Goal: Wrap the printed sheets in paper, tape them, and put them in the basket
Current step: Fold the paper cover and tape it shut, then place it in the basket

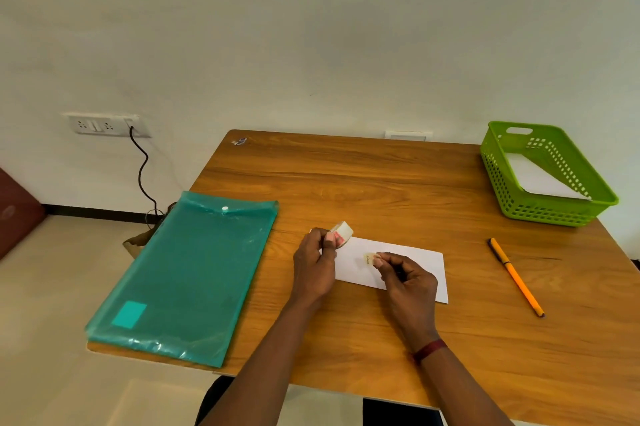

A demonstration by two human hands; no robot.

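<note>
Left hand (313, 266) is gripping the tape roll (342, 233), fingers and thumb curled round it, and is holding it just above the table (346, 176) at the packet's far left corner.

Right hand (407, 282) is pinching a short strip (369, 258) of tape between thumb and forefinger; the other fingers are curling loosely into the palm. A dark red band (429, 349) is sitting on that wrist.

The packet (426, 264), white folded paper, is lying flat on the table directly under the right hand. The hand is covering its near middle part, and the left hand is overlapping its left end. The strip is hovering over the packet's left half, between the two hands; whether it is touching the paper cannot be told.

The basket (547, 212), green plastic, is standing at the table's far right corner, well apart from both hands, with a white sheet (540, 179) lying inside it.

An orange pen (516, 276) is lying right of the packet, apart from it. A teal folder (190, 280) is lying along the table's left edge, near the left hand but not touching it
</note>
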